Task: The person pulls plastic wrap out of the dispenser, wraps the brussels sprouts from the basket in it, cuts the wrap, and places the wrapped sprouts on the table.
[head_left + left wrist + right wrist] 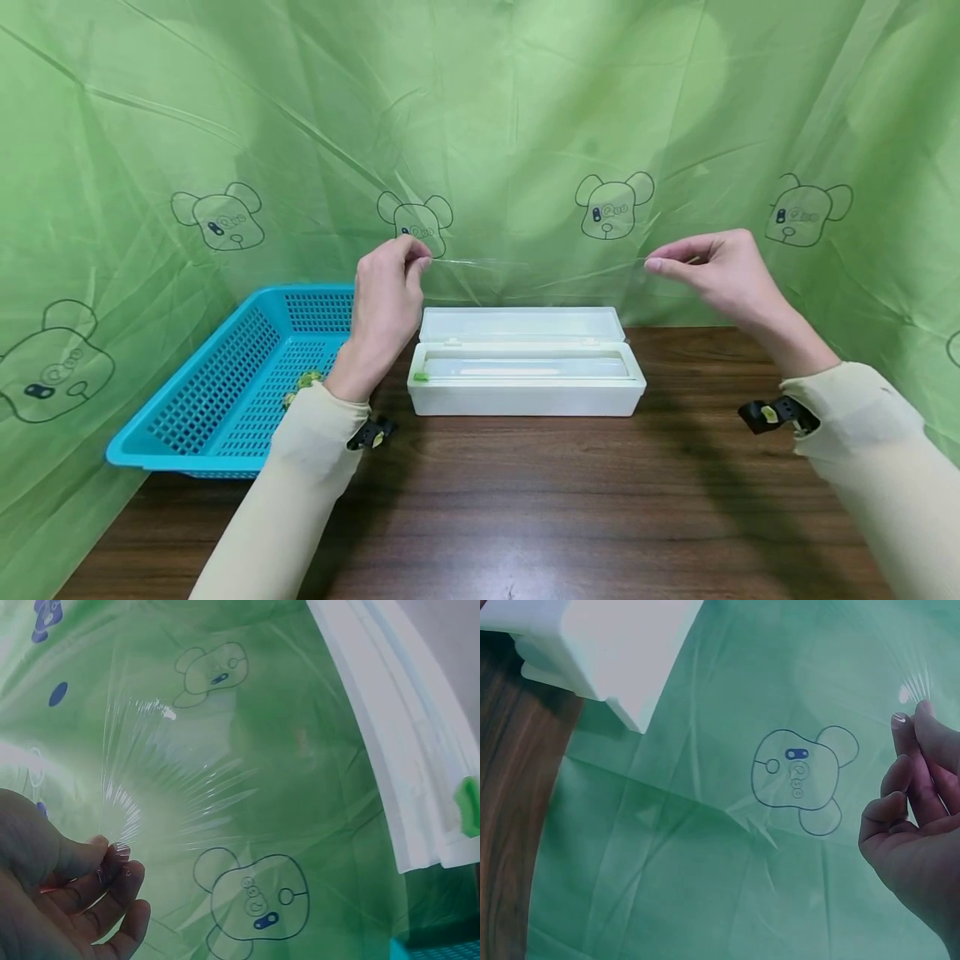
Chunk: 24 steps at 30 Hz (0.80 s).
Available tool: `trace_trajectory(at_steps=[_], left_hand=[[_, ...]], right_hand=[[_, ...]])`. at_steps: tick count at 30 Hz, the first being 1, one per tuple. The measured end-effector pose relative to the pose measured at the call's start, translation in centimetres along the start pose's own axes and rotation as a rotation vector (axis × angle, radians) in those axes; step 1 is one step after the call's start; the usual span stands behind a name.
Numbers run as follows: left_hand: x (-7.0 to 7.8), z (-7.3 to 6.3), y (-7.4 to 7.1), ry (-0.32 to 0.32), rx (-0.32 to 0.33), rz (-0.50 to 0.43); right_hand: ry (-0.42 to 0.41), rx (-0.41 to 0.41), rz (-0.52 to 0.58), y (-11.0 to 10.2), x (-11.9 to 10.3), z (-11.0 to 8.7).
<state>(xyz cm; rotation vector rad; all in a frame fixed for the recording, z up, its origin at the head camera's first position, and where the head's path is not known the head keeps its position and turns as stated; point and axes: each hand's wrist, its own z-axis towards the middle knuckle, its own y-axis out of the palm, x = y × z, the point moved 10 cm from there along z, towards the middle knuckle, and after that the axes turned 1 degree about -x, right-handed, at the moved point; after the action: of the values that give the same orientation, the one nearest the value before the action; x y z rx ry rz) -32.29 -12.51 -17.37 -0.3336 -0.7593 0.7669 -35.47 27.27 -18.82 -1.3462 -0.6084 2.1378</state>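
Observation:
A sheet of clear plastic wrap stretches between both hands, raised above and behind the white box. My left hand pinches one corner between thumb and fingers; in the left wrist view creases in the wrap fan out from that pinch. My right hand pinches the opposite corner with thumb and forefinger, and its other fingers curl loosely. Below them the white wrap dispenser box stands with its lid raised. A roll lies inside, and a green slider sits at its left end.
A blue perforated basket stands on the left, partly behind the left arm, with a few small green pieces in it. The dark wooden table runs up to a green printed curtain at the back and sides.

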Motion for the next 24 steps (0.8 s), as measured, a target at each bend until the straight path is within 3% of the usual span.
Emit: trace_trajectory(at_steps=[24], left_hand=[[2.7, 1.4, -2.8, 0.057, 0.055, -0.061]], right_hand=[[-0.018, 0.047, 0.057, -2.9, -2.5, 0.2]])
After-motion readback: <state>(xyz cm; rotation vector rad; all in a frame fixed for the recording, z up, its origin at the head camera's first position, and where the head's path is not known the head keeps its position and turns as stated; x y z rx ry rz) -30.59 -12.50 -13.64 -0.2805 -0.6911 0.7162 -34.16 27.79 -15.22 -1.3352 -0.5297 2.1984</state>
